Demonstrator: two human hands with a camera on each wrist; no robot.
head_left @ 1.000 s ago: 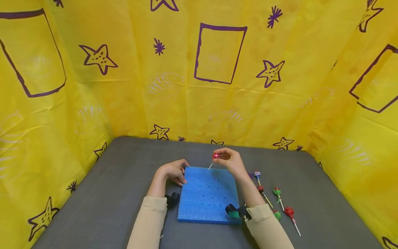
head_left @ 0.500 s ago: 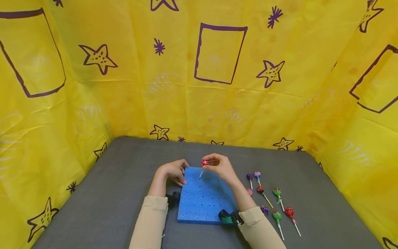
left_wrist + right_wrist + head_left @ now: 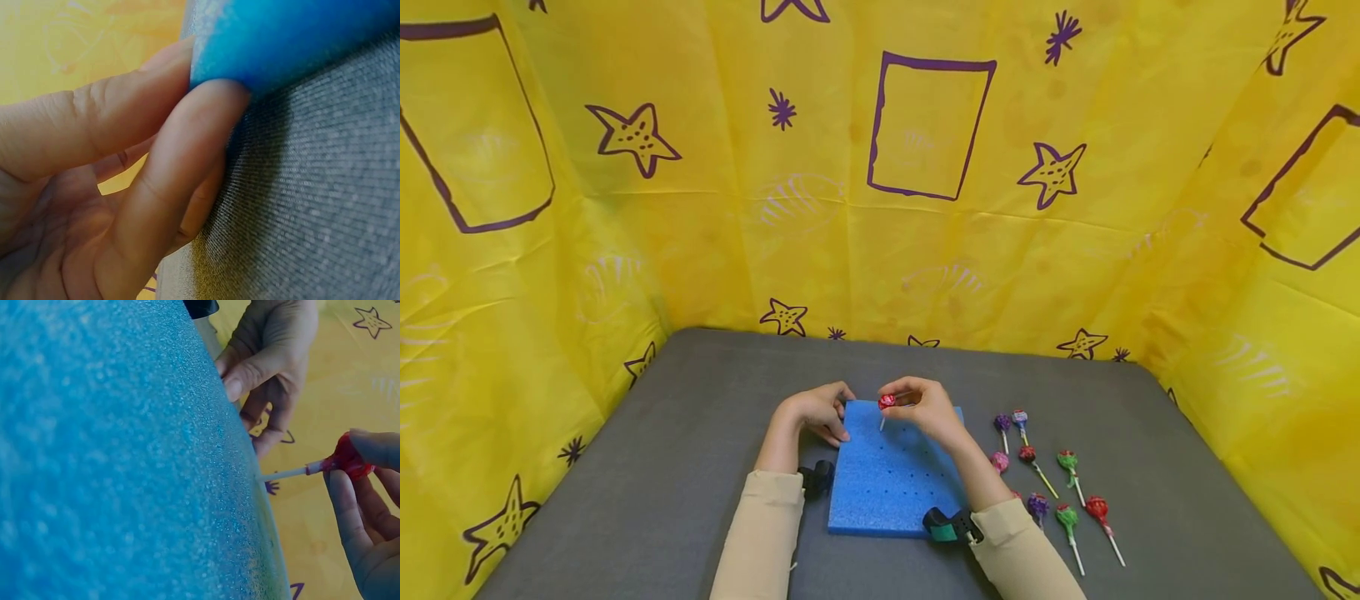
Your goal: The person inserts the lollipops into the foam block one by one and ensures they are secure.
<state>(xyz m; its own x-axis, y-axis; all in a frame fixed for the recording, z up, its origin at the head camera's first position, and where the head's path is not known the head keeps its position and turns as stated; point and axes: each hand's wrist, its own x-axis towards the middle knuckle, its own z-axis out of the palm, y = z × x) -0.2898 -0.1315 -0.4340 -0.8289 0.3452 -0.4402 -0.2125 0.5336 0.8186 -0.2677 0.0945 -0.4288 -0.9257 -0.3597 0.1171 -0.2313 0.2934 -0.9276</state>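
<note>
My right hand pinches the wrapped head of a red lollipop between thumb and fingers. The stick points down, and in the right wrist view the lollipop stick has its tip at the surface of the blue foam block; whether it has entered a hole I cannot tell. In the head view the foam block lies flat, with several small holes in its top. My left hand holds the block's far left corner. Up close, the left hand's thumb and finger grip the foam edge.
Several wrapped lollipops lie to the right of the block, among them a purple one, a green one and a red one. Grey cloth covers the table. Yellow patterned curtains enclose the back and sides.
My right hand has carried the red lollipop left and down, from above the block's far edge to the block's surface near the far left. The left hand has stayed at the corner.
</note>
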